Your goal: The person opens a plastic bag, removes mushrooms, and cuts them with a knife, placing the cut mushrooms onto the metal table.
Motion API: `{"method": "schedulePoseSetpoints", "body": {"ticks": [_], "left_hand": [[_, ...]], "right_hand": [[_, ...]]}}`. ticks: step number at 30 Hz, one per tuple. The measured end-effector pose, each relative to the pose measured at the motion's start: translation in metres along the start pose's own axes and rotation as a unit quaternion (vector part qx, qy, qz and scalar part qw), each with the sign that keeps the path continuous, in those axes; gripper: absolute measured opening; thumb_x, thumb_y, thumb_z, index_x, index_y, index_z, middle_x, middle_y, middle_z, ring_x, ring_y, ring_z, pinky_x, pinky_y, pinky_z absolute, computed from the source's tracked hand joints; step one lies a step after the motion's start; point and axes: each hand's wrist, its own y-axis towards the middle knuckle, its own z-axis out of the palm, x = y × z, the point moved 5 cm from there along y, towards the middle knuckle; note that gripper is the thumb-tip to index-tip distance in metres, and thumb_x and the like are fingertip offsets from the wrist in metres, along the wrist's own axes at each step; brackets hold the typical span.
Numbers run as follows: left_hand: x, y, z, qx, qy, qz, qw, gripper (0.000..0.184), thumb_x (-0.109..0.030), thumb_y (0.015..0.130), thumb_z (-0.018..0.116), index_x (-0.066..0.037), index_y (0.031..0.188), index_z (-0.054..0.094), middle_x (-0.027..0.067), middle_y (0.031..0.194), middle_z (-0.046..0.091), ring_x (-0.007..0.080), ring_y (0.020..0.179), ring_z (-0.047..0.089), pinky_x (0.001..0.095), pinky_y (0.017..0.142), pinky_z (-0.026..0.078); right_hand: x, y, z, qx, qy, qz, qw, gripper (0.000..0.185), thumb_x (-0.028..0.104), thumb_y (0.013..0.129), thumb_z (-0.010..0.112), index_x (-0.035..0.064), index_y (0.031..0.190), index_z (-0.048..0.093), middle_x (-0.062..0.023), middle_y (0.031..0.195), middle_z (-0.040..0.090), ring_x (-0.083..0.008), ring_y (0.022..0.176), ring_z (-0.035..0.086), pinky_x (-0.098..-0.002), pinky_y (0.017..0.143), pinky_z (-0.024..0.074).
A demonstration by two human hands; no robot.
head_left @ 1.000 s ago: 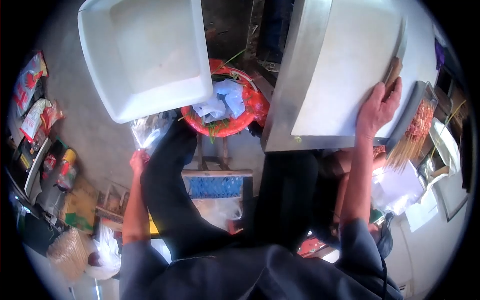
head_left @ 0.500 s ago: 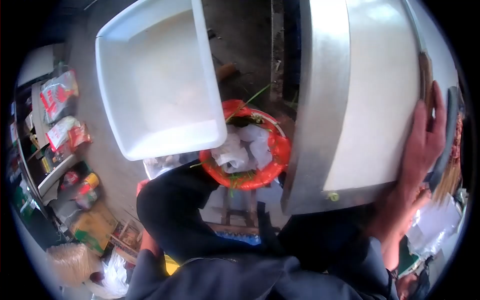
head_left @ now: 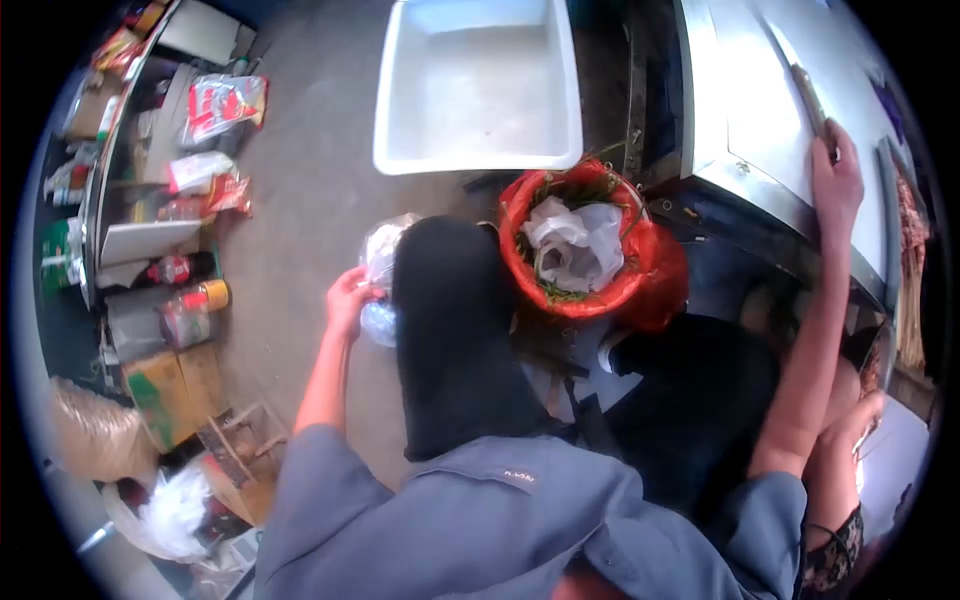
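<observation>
My left hand (head_left: 350, 298) is beside my knee, its fingers closed on the edge of a clear plastic bag (head_left: 388, 245). A bluish plastic bundle (head_left: 379, 324) hangs just below it; its contents are unclear. On the right, my right hand (head_left: 838, 175) is at the metal-topped table (head_left: 735, 120), fingers closed around the handle end of a knife (head_left: 806, 92). The knife lies along the tabletop, blade pointing away from me. Between my legs and the table stands a bucket lined with a red bag (head_left: 512, 215), with green scraps and crumpled white plastic (head_left: 580, 240) inside.
A white plastic tub (head_left: 480, 155) is ahead on the floor. Shelves at left hold packets (head_left: 225, 108) and bottles (head_left: 190, 300). Cardboard boxes (head_left: 170, 395) stand at lower left. Another person's hand (head_left: 853, 425) and lace sleeve (head_left: 835, 550) are at lower right.
The view has swung, so the tub and bucket appear higher and the table farther right. My left hand has come out beside the knee to the plastic bag. My right fingers have curled round the knife handle.
</observation>
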Motion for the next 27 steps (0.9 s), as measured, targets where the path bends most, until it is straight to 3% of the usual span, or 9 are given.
{"method": "schedulePoseSetpoints", "body": {"ticks": [1, 5, 8, 13, 16, 18, 23, 25, 27], "left_hand": [[0.007, 0.005, -0.007, 0.011, -0.005, -0.008, 1.000, 0.038, 0.008, 0.085, 0.058, 0.003, 0.122, 0.056, 0.0105, 0.097, 0.069, 0.0158, 0.078, 0.067, 0.0269, 0.071, 0.056], [0.017, 0.013, -0.009, 0.019, -0.012, -0.009, 1.000, 0.030, 0.003, 0.090, 0.054, 0.005, 0.120, 0.054, 0.0124, 0.092, 0.067, 0.0165, 0.065, 0.066, 0.0276, 0.061, 0.055], [0.025, 0.017, -0.010, 0.022, -0.060, -0.025, 0.998, 0.032, -0.003, 0.093, 0.057, 0.007, 0.123, 0.051, 0.0162, 0.093, 0.066, 0.0193, 0.067, 0.069, 0.0271, 0.057, 0.055], [0.019, 0.004, -0.012, 0.052, -0.122, -0.044, 0.990, 0.038, -0.006, 0.093, 0.056, 0.007, 0.127, 0.049, 0.0197, 0.099, 0.067, 0.0248, 0.070, 0.071, 0.0304, 0.061, 0.056], [0.020, 0.006, -0.016, 0.064, -0.156, -0.057, 0.984, 0.041, -0.001, 0.092, 0.047, 0.005, 0.132, 0.043, 0.0209, 0.106, 0.065, 0.0281, 0.076, 0.071, 0.0343, 0.068, 0.059], [0.019, 0.006, -0.017, 0.070, -0.151, -0.056, 0.984, 0.044, 0.000, 0.090, 0.043, 0.005, 0.135, 0.040, 0.0222, 0.108, 0.064, 0.0291, 0.078, 0.071, 0.0353, 0.069, 0.060], [0.019, -0.004, -0.017, 0.056, -0.091, -0.027, 0.994, 0.035, -0.001, 0.089, 0.055, 0.002, 0.123, 0.048, 0.0178, 0.099, 0.068, 0.0230, 0.072, 0.071, 0.0292, 0.064, 0.058], [0.021, -0.001, -0.018, 0.014, -0.030, -0.004, 0.999, 0.021, -0.006, 0.090, 0.063, -0.001, 0.109, 0.054, 0.0129, 0.089, 0.069, 0.0174, 0.067, 0.069, 0.0255, 0.059, 0.055], [0.022, -0.001, -0.018, 0.011, -0.020, 0.017, 1.000, 0.015, -0.009, 0.091, 0.064, -0.002, 0.102, 0.056, 0.0110, 0.087, 0.069, 0.0156, 0.065, 0.068, 0.0247, 0.057, 0.054]], "right_hand": [[-0.001, -0.005, -0.002, -0.005, -0.004, 0.004, 1.000, 0.045, 0.033, 0.094, 0.056, 0.0121, 0.133, 0.059, -0.0112, 0.132, 0.061, -0.0266, 0.119, 0.059, -0.0374, 0.102, 0.0442], [0.006, -0.032, -0.011, -0.044, -0.002, -0.009, 0.999, 0.041, 0.029, 0.093, 0.053, 0.0083, 0.127, 0.062, -0.0115, 0.133, 0.060, -0.0271, 0.122, 0.057, -0.0380, 0.103, 0.0436], [0.016, -0.058, -0.008, -0.059, -0.017, 0.022, 0.998, 0.041, 0.029, 0.093, 0.052, 0.0074, 0.126, 0.063, -0.0116, 0.133, 0.060, -0.0261, 0.123, 0.056, -0.0378, 0.104, 0.0432], [0.024, -0.069, -0.014, -0.120, -0.017, 0.017, 0.993, 0.043, 0.028, 0.092, 0.050, 0.0049, 0.126, 0.062, -0.0123, 0.138, 0.055, -0.0275, 0.124, 0.055, -0.0385, 0.106, 0.0414], [0.032, -0.074, -0.022, -0.157, 0.005, 0.002, 0.988, 0.042, 0.024, 0.091, 0.051, 0.0025, 0.126, 0.062, -0.0136, 0.140, 0.052, -0.0266, 0.118, 0.058, -0.0376, 0.101, 0.0451], [0.034, -0.082, -0.026, -0.155, 0.107, 0.043, 0.981, 0.036, 0.013, 0.091, 0.055, -0.0009, 0.124, 0.061, -0.0119, 0.137, 0.056, -0.0249, 0.115, 0.059, -0.0324, 0.094, 0.0479], [0.041, -0.107, -0.039, -0.143, 0.187, 0.062, 0.970, 0.033, 0.006, 0.090, 0.059, -0.0009, 0.122, 0.062, -0.0104, 0.137, 0.056, -0.0164, 0.103, 0.062, -0.0272, 0.082, 0.0517], [0.048, -0.110, -0.045, -0.151, 0.179, 0.055, 0.971, 0.031, 0.005, 0.091, 0.059, -0.0005, 0.121, 0.063, -0.0114, 0.137, 0.056, -0.0143, 0.100, 0.064, -0.0258, 0.079, 0.0532], [0.067, -0.115, -0.059, -0.222, 0.162, -0.073, 0.959, 0.025, 0.002, 0.092, 0.059, 0.0018, 0.116, 0.067, -0.0108, 0.128, 0.062, -0.0131, 0.096, 0.064, -0.0253, 0.076, 0.0532]]}}
